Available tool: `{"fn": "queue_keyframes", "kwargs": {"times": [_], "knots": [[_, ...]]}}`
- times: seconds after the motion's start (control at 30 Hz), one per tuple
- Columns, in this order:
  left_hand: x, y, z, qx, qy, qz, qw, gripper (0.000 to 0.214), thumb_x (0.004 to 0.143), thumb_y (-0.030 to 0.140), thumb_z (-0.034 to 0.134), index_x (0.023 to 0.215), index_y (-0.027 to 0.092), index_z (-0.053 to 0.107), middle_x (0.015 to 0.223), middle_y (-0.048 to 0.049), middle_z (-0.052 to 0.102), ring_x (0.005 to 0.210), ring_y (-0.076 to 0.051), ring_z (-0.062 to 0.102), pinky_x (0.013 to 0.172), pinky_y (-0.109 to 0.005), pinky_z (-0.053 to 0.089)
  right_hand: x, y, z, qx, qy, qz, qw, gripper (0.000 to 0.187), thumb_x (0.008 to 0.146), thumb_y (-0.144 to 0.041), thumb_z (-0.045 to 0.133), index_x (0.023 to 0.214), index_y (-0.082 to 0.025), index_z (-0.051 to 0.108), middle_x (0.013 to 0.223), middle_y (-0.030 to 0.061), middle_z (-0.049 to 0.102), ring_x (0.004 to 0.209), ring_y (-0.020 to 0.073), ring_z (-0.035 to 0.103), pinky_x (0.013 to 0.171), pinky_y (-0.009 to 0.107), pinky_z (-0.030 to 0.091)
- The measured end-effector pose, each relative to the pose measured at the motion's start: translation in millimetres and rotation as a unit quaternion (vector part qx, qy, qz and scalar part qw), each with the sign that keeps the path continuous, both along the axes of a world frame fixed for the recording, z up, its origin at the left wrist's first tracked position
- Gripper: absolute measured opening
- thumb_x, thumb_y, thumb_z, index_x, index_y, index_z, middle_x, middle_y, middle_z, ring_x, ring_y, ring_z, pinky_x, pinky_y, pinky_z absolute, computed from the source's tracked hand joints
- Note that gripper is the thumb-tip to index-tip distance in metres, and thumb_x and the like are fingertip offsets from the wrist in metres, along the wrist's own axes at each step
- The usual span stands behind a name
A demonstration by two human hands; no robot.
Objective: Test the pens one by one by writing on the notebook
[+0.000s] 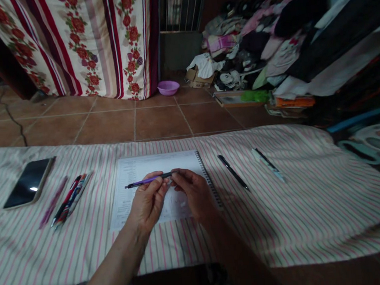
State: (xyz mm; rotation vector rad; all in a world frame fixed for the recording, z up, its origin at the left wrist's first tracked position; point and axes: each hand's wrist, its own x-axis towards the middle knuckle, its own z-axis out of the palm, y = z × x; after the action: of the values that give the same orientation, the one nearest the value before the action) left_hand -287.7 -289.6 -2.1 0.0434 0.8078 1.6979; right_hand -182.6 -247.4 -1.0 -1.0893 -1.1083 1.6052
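Observation:
Between both hands, a purple pen [145, 181] with a dark grip lies sideways above a spiral notebook [164, 158]. The fingers of my left hand [151, 196] are closed around its middle. My right hand [193, 187] pinches its right end, so the tip there is partly hidden. Below them the notebook lies with a printed white page up and its coil on the right. To the right of the notebook rest a black pen [233, 173] and a pale blue and black pen [269, 166]. Several pens [68, 201] lie in a bunch at the left.
A striped cloth [305, 211] covers the low surface. A phone [29, 182] lies at its far left. Beyond are a tiled floor [159, 121], a flowered curtain [105, 46], a purple basin [168, 88] and a clothes heap [254, 46]. A blue-edged chair [376, 138] stands right.

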Motion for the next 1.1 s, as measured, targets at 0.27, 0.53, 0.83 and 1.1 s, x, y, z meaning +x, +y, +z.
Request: {"fn": "queue_keyframes", "kwargs": {"times": [0.27,0.53,0.83,1.1], "knots": [[-0.1,0.5,-0.2,0.0,0.003,-0.001,1.0,0.018,0.074,-0.005,0.052,0.074,0.008,0.064,0.064,-0.0076,0.066,0.062,-0.009,0.065,0.061,-0.013,0.053,-3.3,-1.8,-1.0,0.002,-0.001,-0.019,1.0,0.027,0.063,-0.038,0.072,0.078,-0.016,0.068,0.063,0.0002,0.065,0.057,0.0109,0.058,0.057,0.024,0.047],[-0.7,1.1,-0.4,0.001,-0.062,-0.006,0.998,0.022,0.081,-0.004,0.045,0.076,0.005,0.064,0.068,-0.0105,0.067,0.06,-0.01,0.065,0.06,-0.015,0.055,-6.7,-3.4,-4.7,0.02,0.028,-0.018,0.999,0.027,0.064,-0.037,0.071,0.084,-0.02,0.068,0.069,-0.0003,0.067,0.062,0.0116,0.06,0.056,0.023,0.047],[1.9,1.3,-4.6,0.019,-0.075,-0.008,0.997,0.022,0.083,-0.003,0.044,0.077,0.004,0.064,0.07,-0.0106,0.067,0.061,-0.011,0.066,0.062,-0.016,0.056,-4.2,-2.8,-0.2,0.0,0.022,-0.007,1.0,0.026,0.066,-0.036,0.07,0.086,-0.02,0.069,0.073,-0.0005,0.067,0.063,0.0097,0.057,0.058,0.022,0.045],[4.2,-0.5,-4.8,-0.008,-0.109,-0.004,0.994,0.022,0.084,-0.002,0.043,0.079,0.006,0.062,0.069,-0.0089,0.068,0.06,-0.01,0.066,0.06,-0.016,0.056,-5.4,-2.3,-3.3,-0.012,0.029,-0.017,0.999,0.033,0.064,-0.039,0.072,0.092,-0.02,0.071,0.073,-0.0001,0.066,0.06,0.0087,0.053,0.057,0.022,0.044]]}}
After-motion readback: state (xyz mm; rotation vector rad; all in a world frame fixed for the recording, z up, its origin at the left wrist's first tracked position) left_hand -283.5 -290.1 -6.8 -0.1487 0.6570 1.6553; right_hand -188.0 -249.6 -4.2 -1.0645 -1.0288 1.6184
